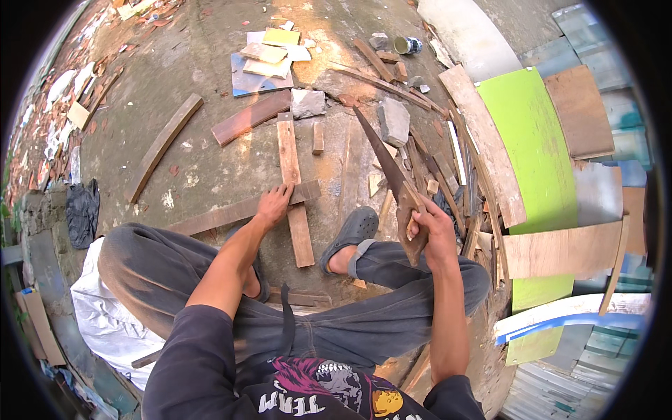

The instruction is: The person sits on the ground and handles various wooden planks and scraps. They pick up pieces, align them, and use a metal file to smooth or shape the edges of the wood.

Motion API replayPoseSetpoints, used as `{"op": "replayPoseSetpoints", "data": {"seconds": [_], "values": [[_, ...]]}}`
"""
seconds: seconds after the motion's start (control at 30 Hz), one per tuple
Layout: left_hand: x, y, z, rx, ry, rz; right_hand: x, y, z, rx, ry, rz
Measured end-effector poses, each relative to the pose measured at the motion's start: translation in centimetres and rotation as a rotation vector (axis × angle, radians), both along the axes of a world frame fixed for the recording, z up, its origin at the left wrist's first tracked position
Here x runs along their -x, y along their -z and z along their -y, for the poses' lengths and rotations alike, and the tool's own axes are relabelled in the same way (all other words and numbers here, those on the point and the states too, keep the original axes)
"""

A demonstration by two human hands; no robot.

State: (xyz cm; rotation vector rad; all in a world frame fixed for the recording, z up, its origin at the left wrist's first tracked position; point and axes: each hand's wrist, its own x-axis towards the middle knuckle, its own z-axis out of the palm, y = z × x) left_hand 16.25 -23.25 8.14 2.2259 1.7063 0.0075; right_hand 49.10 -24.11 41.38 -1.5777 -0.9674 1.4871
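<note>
My right hand [435, 227] is wrapped round the wooden handle of a handsaw [383, 150]. The rusty brown blade points up and away to the left, clear of the wood. My left hand [275, 204] rests on a long dark plank [231, 212] that lies across a lighter wooden board [288, 150]; the fingers lie over the plank's far edge near the crossing. The plank's right end sticks out past the board, and its left end runs behind my knee. A short wood offcut [318, 138] lies beyond the plank.
A loose beam [164, 148] lies at left. A reddish plank [252, 117], a concrete block [308, 103] and a grey stone [393, 120] lie ahead. Stacked panels [264, 70] and a tin can [407, 45] sit farther off. At right, scrap wood lies beside a green sheet [528, 140].
</note>
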Motion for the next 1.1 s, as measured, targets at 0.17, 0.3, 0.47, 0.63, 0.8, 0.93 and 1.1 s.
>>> {"op": "replayPoseSetpoints", "data": {"seconds": [0.17,0.3,0.47,0.63,0.8,0.93,1.1], "values": [[-0.7,-1.3,0.1,-0.041,0.066,0.032,0.7,0.8,4.9,-0.027,0.160,-0.120],[-0.3,-0.5,0.1,-0.015,0.104,-0.011,2.5,3.8,5.4,0.024,0.133,-0.064],[-2.7,-1.4,-0.6,0.069,0.104,0.005,2.9,5.1,4.3,0.063,0.134,0.000],[-2.3,-0.4,-1.4,0.138,0.060,0.003,3.7,5.3,4.1,0.023,0.114,0.038],[-4.9,-3.1,-0.4,0.273,-0.092,-0.076,4.0,8.1,5.1,0.010,0.059,0.236],[-5.5,-4.0,-1.8,0.540,-0.265,0.008,6.0,7.8,5.6,0.015,0.053,0.250],[-4.1,-0.6,-3.0,0.651,-0.417,0.156,7.2,5.2,5.8,0.175,0.045,0.198]]}}
